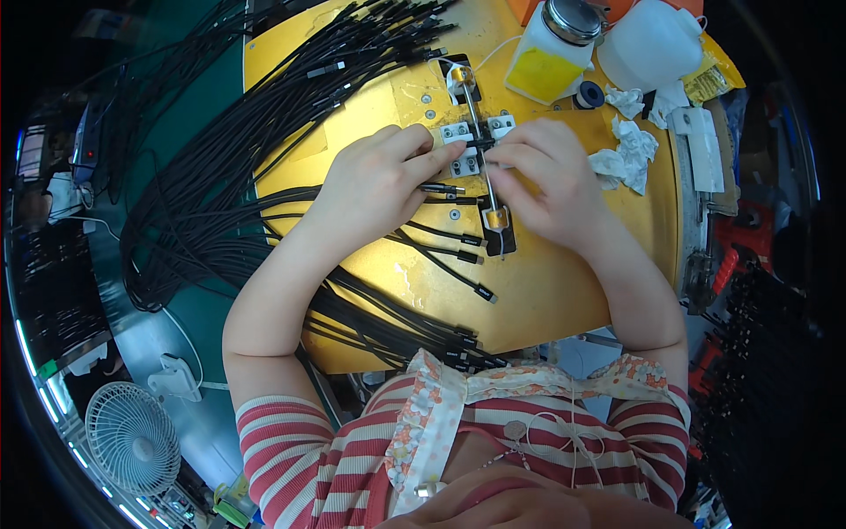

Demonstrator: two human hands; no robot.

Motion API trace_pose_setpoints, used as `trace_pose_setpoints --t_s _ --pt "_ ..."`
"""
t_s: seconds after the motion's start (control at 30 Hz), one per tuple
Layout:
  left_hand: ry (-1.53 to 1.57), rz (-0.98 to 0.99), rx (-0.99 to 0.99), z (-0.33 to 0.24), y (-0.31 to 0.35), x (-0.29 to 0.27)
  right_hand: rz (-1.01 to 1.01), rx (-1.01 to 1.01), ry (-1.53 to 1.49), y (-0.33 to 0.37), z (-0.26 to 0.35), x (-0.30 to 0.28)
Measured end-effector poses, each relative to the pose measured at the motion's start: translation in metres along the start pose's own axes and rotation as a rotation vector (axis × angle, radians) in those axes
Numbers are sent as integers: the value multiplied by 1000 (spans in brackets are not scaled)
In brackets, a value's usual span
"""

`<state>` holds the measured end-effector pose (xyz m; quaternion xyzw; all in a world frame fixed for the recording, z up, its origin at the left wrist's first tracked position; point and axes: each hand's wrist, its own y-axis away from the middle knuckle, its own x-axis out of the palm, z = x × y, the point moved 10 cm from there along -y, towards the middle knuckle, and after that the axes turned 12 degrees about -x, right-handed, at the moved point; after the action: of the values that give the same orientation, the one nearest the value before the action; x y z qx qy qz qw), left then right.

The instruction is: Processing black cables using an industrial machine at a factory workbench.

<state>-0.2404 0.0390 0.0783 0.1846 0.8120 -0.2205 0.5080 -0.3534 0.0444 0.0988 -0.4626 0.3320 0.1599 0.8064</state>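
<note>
A small clamping fixture with white blocks and a thin metal rod is mounted on the yellow board. Across its middle lies a small black connector. My left hand is curled at the fixture's left side, a fingertip against the connector's left end. On the other side, the fingers of my right hand are pinched together close to the rod and the connector's right end; what they hold is too small to make out. Loose black cable ends lie below my left hand.
Large bundles of black cables spread over the yellow board and the green table. At the back right are a lidded jar, a white bottle, a dark spool and crumpled tissue. A fan stands lower left.
</note>
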Motion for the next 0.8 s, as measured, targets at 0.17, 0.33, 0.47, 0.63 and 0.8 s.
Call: trace_pose_setpoints --t_s 0.17,0.33,0.47,0.63,0.8 --pt "18 -5 8 -2 -2 -1 -4 37 -280 3 10 19" --pt "0 -8 -18 0 -1 -2 -12 53 -346 5 -13 -1" --pt "0 -11 -14 -2 -2 -1 -25 112 -358 7 -21 -8" --pt "-46 -43 33 0 -3 -6 -77 219 -440 9 -29 -3" --pt "421 208 -157 2 1 -22 -117 207 -550 8 -26 -5"
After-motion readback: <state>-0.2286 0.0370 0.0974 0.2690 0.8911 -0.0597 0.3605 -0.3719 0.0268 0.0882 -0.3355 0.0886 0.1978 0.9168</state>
